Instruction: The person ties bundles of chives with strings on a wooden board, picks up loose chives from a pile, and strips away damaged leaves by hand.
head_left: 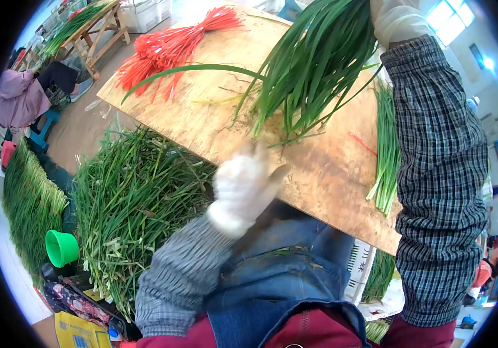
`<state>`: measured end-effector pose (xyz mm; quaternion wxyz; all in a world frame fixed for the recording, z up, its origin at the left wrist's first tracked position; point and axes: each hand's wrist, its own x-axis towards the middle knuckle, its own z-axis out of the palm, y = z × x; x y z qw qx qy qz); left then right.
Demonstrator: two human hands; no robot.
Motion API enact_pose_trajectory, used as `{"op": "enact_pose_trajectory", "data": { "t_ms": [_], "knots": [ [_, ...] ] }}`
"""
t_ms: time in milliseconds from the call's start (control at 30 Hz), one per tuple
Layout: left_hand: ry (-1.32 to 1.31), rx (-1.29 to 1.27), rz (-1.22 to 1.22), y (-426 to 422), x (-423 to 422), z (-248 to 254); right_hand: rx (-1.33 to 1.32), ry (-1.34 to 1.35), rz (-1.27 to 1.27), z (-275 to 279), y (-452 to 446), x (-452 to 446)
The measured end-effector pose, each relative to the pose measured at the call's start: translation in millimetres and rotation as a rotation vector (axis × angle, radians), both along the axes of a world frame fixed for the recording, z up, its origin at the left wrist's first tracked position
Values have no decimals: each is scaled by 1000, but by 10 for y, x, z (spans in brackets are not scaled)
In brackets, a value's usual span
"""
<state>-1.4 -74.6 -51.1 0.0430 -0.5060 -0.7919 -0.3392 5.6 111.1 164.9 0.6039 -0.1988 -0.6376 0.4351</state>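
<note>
My right hand, in a white glove, is raised at the top edge, partly cut off by the frame. It is closed around a bunch of garlic chives, whose dark green flat leaves hang down over the wooden board. Just below the leaf tips is my left hand, also gloved and somewhat blurred. Its thumb stands apart from the fingers, and I see nothing held in it. A tied bunch of chives lies on the board beside my right sleeve, a red strip near it.
Red ties lie spread on the far left of the wooden board. Left of my lap is a large heap of loose chives, with a green cup and stacked bunches beyond. A seated person is at far left.
</note>
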Motion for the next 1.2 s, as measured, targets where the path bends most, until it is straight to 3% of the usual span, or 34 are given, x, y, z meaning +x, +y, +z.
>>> {"op": "enact_pose_trajectory", "data": {
  "t_ms": [133,267,333,433,500,633,700,733,833,967,1100,1200],
  "knots": [
    [105,-57,65,709,64,-407,-26,23,-9,4,92,-15],
    [165,-70,70,613,73,-520,64,-11,-40,-25,243,21],
    [103,12,52,454,91,-479,87,-99,-105,-3,252,69],
    [24,201,-11,174,65,-459,-44,-43,-163,33,222,74],
    [-19,316,3,118,66,-440,14,-31,-135,-26,169,139],
    [-1,42,46,364,144,-163,3,-96,-103,9,161,166],
    [21,-101,57,555,169,-210,38,-129,-131,32,287,151],
    [252,-80,67,638,132,-353,10,-45,-74,-1,315,140],
    [298,-125,54,746,83,-497,26,-56,-102,1,290,145],
    [99,58,28,571,124,-458,79,-61,-168,-16,270,192],
    [61,395,-34,90,109,-468,-57,-35,-163,5,208,278],
    [-23,424,-22,-589,-95,-441,-173,-49,-90,72,449,355]
  ]
}}
